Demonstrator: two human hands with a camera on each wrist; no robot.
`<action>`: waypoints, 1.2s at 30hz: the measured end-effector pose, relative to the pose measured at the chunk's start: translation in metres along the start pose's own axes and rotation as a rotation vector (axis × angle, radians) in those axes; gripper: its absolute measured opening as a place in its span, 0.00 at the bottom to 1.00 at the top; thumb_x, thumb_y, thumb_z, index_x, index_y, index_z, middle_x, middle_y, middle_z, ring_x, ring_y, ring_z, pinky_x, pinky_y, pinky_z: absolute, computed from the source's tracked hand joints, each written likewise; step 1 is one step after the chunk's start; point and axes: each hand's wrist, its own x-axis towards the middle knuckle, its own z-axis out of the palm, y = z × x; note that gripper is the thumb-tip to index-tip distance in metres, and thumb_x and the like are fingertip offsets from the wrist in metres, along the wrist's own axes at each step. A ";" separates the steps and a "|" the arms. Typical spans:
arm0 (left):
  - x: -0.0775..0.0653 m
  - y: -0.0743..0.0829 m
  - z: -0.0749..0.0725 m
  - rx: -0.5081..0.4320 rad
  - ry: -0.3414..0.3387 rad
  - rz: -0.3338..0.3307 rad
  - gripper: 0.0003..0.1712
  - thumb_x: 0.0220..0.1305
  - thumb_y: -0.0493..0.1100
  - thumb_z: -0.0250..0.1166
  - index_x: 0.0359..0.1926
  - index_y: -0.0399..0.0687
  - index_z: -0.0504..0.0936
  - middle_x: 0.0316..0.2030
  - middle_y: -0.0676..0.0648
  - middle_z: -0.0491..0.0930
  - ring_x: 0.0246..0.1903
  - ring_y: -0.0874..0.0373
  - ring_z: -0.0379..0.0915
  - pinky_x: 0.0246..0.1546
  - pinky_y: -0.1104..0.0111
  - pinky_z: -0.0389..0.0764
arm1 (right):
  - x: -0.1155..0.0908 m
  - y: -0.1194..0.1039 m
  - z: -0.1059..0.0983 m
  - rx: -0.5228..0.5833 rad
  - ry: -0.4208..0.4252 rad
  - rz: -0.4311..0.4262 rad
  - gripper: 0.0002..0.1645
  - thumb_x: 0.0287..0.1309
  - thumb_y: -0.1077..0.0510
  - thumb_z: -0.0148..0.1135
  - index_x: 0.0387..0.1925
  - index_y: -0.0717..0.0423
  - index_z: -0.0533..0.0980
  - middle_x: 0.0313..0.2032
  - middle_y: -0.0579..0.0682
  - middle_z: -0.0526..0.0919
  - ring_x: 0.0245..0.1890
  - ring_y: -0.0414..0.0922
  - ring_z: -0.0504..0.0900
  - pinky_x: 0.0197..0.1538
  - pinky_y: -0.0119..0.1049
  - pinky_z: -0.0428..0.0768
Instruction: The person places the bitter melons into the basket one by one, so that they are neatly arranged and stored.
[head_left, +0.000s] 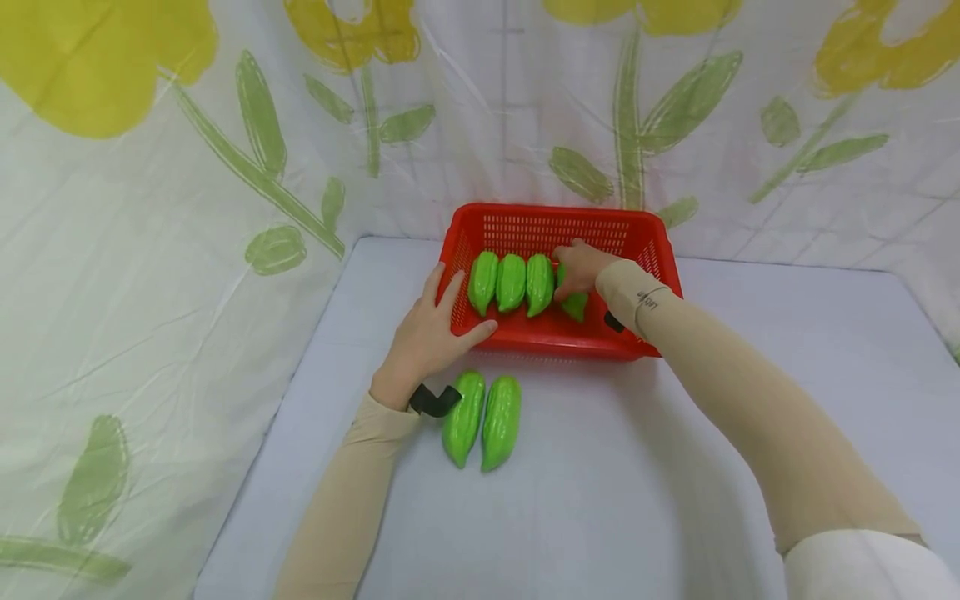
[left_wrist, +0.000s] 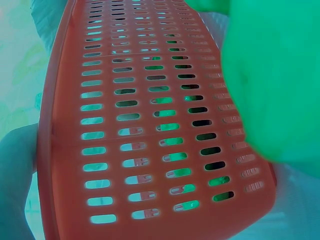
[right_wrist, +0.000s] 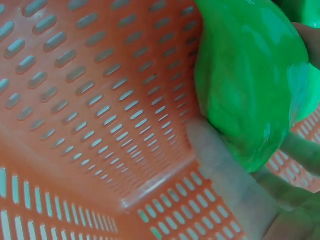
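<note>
a pale, flat table (head_left: 600, 483), seen from above. at 12 o'clock on it stands a red basket (head_left: 555, 345), a long side facing 6 o'clock. at 7 o'clock from the basket, near it, two green gourds (head_left: 501, 422) lie side by side, tapered tips toward 6 o'clock.

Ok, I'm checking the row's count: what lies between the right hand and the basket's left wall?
In the head view, three green vegetables lie side by side between the right hand and the basket's left wall.

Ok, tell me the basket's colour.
The basket is red, seen best in the head view.
</note>
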 end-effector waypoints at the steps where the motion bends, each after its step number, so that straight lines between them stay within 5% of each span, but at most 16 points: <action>1: 0.000 0.000 0.000 -0.003 -0.002 -0.001 0.58 0.65 0.77 0.57 0.85 0.56 0.47 0.84 0.46 0.37 0.75 0.36 0.60 0.70 0.40 0.70 | 0.001 0.000 0.001 -0.001 0.004 -0.002 0.52 0.60 0.51 0.71 0.78 0.65 0.58 0.75 0.69 0.59 0.77 0.63 0.58 0.75 0.59 0.66; 8: -0.001 0.000 0.000 -0.012 -0.002 -0.004 0.58 0.65 0.77 0.57 0.85 0.56 0.48 0.84 0.46 0.37 0.75 0.35 0.60 0.70 0.40 0.69 | 0.003 -0.001 0.004 -0.007 0.022 -0.009 0.52 0.58 0.52 0.72 0.78 0.63 0.58 0.74 0.70 0.57 0.72 0.62 0.66 0.71 0.58 0.72; 36: -0.003 0.003 -0.002 -0.013 -0.008 -0.006 0.58 0.65 0.77 0.57 0.85 0.57 0.47 0.84 0.46 0.37 0.74 0.34 0.61 0.70 0.39 0.69 | 0.000 0.004 0.005 0.050 0.004 0.004 0.58 0.60 0.47 0.71 0.81 0.62 0.51 0.78 0.73 0.47 0.79 0.66 0.51 0.75 0.62 0.65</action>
